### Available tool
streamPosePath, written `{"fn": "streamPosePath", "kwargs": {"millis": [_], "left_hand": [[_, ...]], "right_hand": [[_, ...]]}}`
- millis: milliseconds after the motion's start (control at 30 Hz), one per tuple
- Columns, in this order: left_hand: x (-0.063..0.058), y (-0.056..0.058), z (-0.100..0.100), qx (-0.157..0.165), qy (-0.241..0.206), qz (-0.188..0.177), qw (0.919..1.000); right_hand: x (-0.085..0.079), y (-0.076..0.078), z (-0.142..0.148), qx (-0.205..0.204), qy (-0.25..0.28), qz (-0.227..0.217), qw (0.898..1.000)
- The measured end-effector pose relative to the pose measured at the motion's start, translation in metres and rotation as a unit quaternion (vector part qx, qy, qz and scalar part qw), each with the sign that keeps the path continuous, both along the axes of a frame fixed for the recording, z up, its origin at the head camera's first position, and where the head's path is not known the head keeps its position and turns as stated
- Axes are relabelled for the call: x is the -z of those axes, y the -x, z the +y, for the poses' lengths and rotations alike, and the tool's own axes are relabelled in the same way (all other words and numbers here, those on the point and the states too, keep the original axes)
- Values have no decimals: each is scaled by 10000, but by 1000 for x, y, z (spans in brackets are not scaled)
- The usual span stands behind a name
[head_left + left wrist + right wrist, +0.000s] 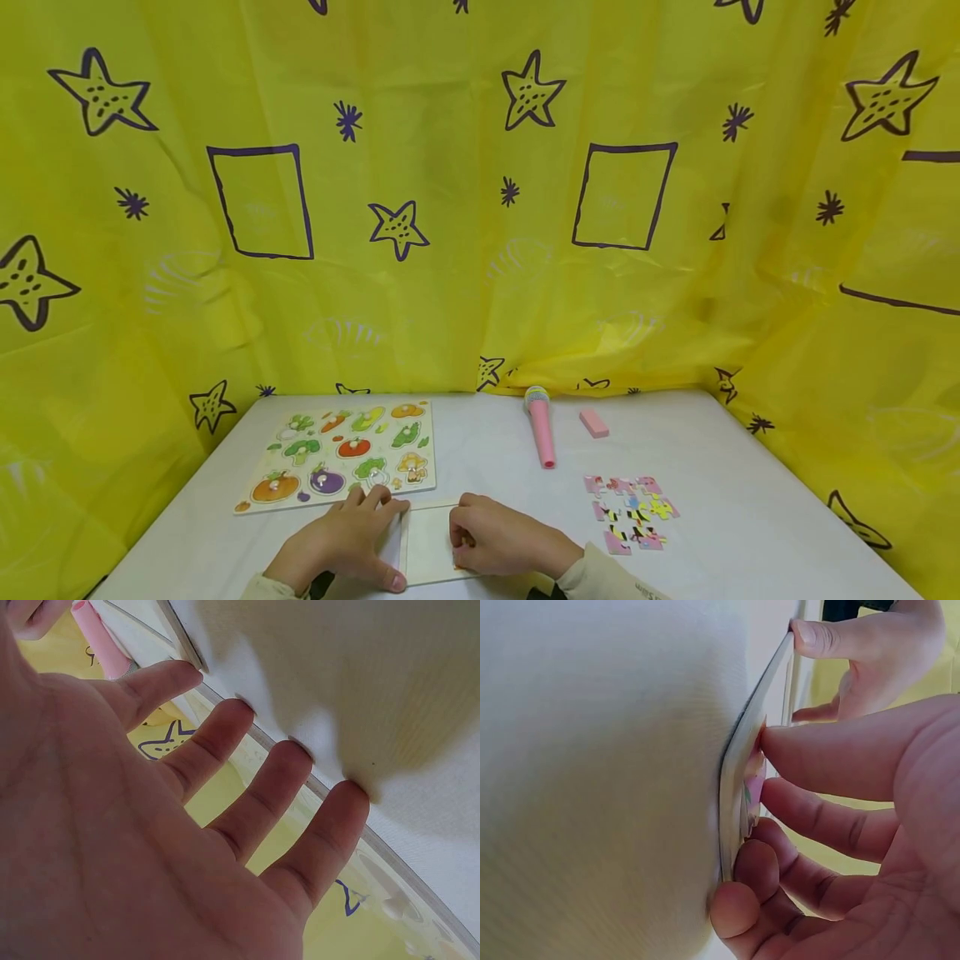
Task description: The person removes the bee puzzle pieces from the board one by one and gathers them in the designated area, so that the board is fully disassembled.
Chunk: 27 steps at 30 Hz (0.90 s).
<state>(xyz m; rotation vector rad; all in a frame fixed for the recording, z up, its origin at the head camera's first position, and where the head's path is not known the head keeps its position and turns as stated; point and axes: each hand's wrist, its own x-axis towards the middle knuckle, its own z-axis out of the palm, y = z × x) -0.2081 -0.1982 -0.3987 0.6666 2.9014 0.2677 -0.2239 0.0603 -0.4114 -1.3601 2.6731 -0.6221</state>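
Observation:
A small white puzzle tray (pixel 426 542) with a raised rim lies in front of me at the table's near edge. My left hand (pixel 345 540) is spread at its left side, thumb and index fingertip against the rim. In the left wrist view the other fingertips (pixel 289 754) touch the tabletop. Over the tray's right part, my right hand (pixel 498 533) pinches a pink jigsaw piece (pixel 754 786) between thumb and fingers, down at the tray. Mostly the hand covers this piece in the head view. Loose pink and yellow jigsaw pieces (pixel 618 543) lie to the right.
A vegetable peg puzzle board (pixel 330 483) lies behind the left hand. Farther back are a pink toy microphone (pixel 542 429) and a pink block (pixel 594 422). A yellow curtain (pixel 450 317) with starfish drawings encloses the white table (pixel 480 458) at the back and sides.

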Motion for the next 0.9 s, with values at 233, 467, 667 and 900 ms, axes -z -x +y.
{"fn": "streamPosePath", "kwargs": {"millis": [233,467,667,900], "left_hand": [[0,0,1,-75,68,-24,9999],[0,0,1,-60,95,23,9999],[1,0,0,34,49,97,9999],[1,0,0,6,50,60,10000]], "right_hand": [[-2,-3,0,124,32,-91,9999],[-4,-5,-2,380,-109,-227,9990],[-4,-5,-1,245,53,-336,9991],[-6,-1,3,68,462,-791,9958]]}}
